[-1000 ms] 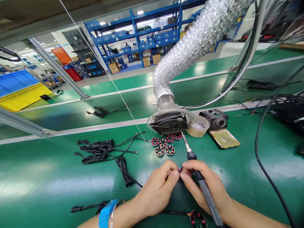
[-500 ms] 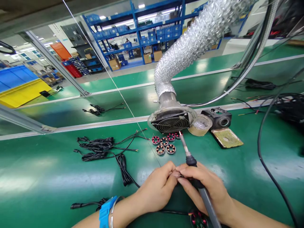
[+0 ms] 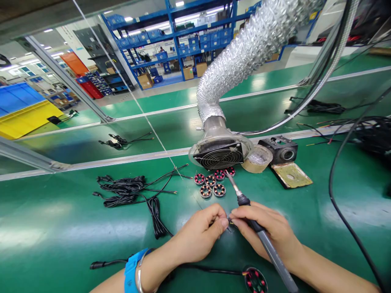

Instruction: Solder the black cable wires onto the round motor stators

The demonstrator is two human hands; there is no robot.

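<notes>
My right hand [image 3: 270, 232] is wrapped round a soldering iron [image 3: 258, 228], whose tip points away toward the fan. Its thumb and forefinger also pinch close to my left fingertips. My left hand [image 3: 204, 228] is closed, thumb against forefinger, on thin wire [image 3: 229, 228]; the fine ends between the two hands are partly hidden. A thin solder strand [image 3: 149, 122] runs down from above toward my left hand. Below the hands lies a round stator with red windings [image 3: 255, 280], joined to a black cable [image 3: 210, 268]. Several similar stators [image 3: 210, 180] sit beyond the iron's tip.
A fan grille [image 3: 218, 156] on a foil duct [image 3: 232, 69] stands ahead. Beside it are a tape roll [image 3: 257, 159], a black iron stand [image 3: 279, 149] and a yellow sponge [image 3: 291, 175]. Coiled black cables [image 3: 122, 185] lie left; a loose cord [image 3: 339, 195] curves at right.
My hands have drawn slightly apart, with fine ends now showing between the fingertips. The soldering iron's tip has shifted a little left, and more of the lower stator shows.
</notes>
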